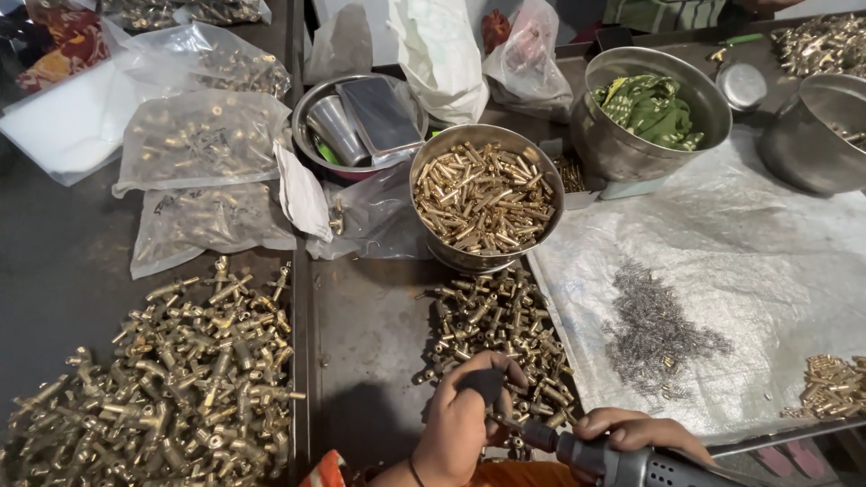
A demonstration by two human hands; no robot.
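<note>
My left hand (462, 419) is closed around a small dark-topped part held at the tip of a grey power driver (622, 462). My right hand (642, 431) grips the driver's body at the bottom edge. Both hands hover just over a heap of small brass fittings (496, 325) on the dark metal table. Behind that heap stands a steel bowl of brass pins (485, 200).
A large pile of brass tap fittings (171, 379) lies at the left. Plastic bags of brass parts (200, 140) sit behind it. A plastic sheet (722, 234) at the right carries tiny grey springs (654, 329) and brass pieces (834, 383). Steel bowls (649, 108) line the back.
</note>
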